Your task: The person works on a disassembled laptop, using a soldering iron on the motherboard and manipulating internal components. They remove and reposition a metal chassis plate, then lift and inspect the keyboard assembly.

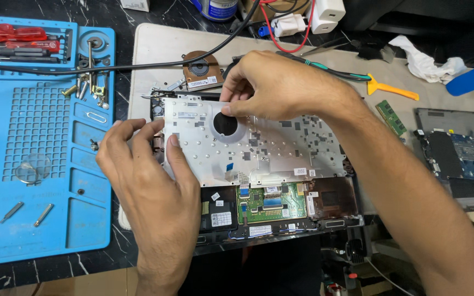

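A silver metal keyboard backplate with a round hole lies over an opened laptop base. My left hand grips the plate's left edge, thumb and fingers pinching it. My right hand holds the plate's top edge near the round hole, fingers curled over it. Below the plate a green circuit board and small ribbon cables show inside the base.
A blue repair mat at left holds screws, bits and red-handled screwdrivers. A cooling fan, an orange pry tool, a memory stick and another laptop board lie around. A black cable crosses the top.
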